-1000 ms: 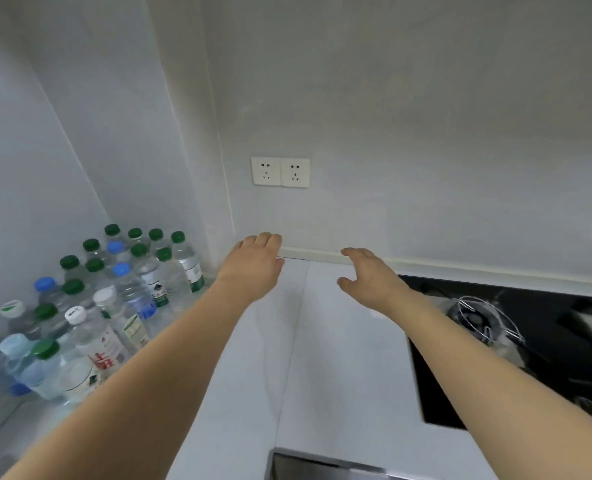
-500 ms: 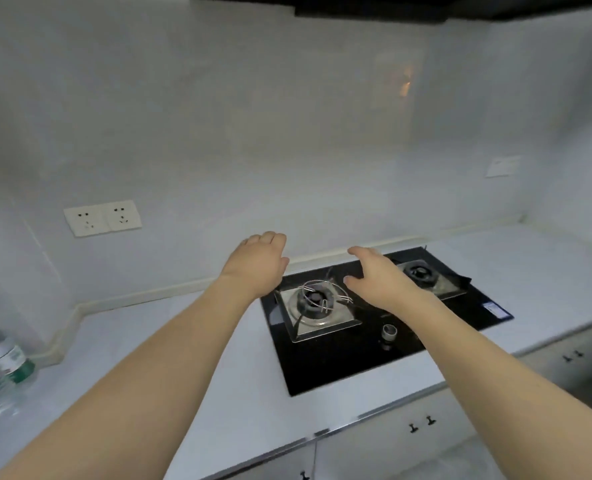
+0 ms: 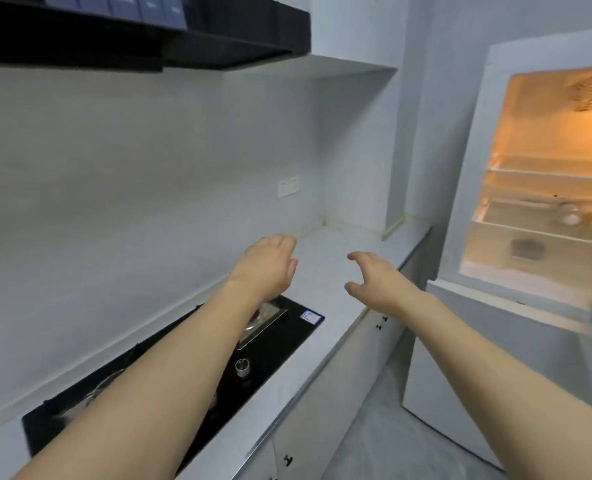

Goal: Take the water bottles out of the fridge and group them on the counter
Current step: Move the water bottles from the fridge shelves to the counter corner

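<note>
a: which step is this?
b: heading for another bottle. left hand (image 3: 267, 268) and right hand (image 3: 379, 284) hover with fingers relaxed, grasping nothing, over the desk (image 3: 336, 258).
a: next?
b: reach far right into the open fridge (image 3: 544, 188); pale caps, likely water bottles (image 3: 571, 219), sit on its shelf.

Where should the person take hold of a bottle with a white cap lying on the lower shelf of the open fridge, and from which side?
Probably round the neck end, coming straight in from the open front of the fridge. The white-capped bottle seems to lie with its cap toward the opening, so that end is nearest. The right hand is closer and holds nothing. The body is too blurred to judge.
</note>
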The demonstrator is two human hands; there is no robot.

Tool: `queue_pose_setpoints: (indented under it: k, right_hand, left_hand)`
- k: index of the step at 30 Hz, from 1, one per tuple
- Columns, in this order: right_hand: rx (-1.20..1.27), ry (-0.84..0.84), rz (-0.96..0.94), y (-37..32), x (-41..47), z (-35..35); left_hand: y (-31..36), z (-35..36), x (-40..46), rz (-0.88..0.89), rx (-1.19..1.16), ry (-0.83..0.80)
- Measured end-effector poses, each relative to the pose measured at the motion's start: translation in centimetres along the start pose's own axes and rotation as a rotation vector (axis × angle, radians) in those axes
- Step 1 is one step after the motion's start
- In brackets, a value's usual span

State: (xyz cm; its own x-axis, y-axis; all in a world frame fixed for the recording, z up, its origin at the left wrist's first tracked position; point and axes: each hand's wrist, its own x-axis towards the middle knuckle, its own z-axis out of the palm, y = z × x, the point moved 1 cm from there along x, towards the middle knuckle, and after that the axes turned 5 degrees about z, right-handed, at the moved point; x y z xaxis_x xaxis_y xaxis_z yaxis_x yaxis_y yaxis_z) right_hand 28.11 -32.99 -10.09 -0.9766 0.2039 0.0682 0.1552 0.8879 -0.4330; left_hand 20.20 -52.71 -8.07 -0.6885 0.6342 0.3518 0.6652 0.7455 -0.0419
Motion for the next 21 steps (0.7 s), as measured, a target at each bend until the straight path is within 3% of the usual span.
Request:
queue_pose_setpoints:
  k: [10, 21]
  right_hand:
    - [-0.043, 0.128, 0.213, 17.1, 2.6, -7.7]
    - [-0.001, 0.237, 0.393, 25.6, 7.2, -10.5]
  left_hand:
    - [15.5, 5.7, 15.4, 0.315, -0.101, 0.039]
    - [20.2, 10.8, 26.8, 0.456, -0.170, -0.048]
